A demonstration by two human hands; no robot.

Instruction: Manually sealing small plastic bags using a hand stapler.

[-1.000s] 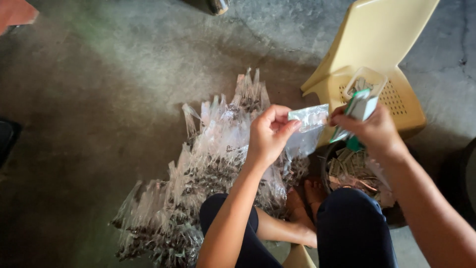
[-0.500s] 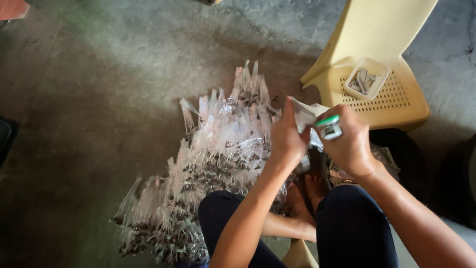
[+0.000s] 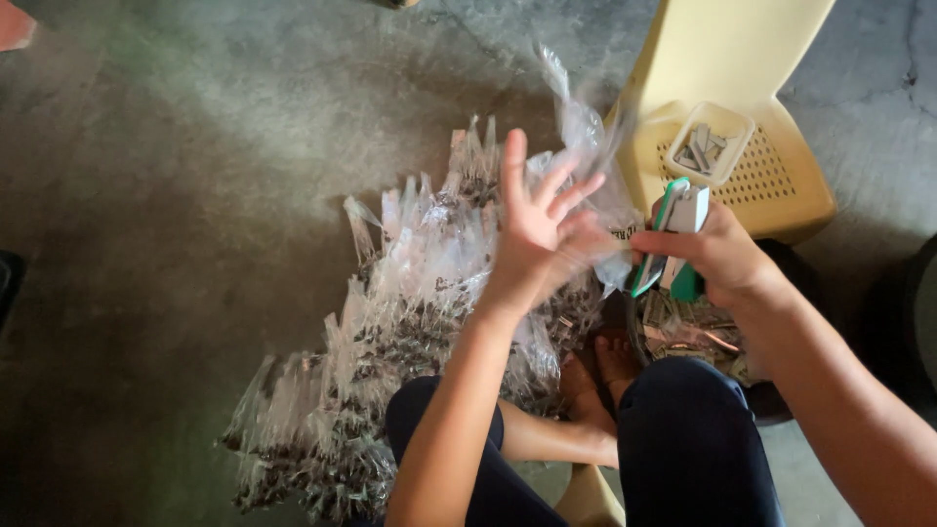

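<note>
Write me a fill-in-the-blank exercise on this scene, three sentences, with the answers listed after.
1. The right hand grips a green and white ____.
2. The left hand has its fingers spread, and a clear plastic packet blurs in the air just ____ it.
3. A small clear tray rests on the seat of a ____ plastic chair.

Missing words: stapler; above; yellow
</note>
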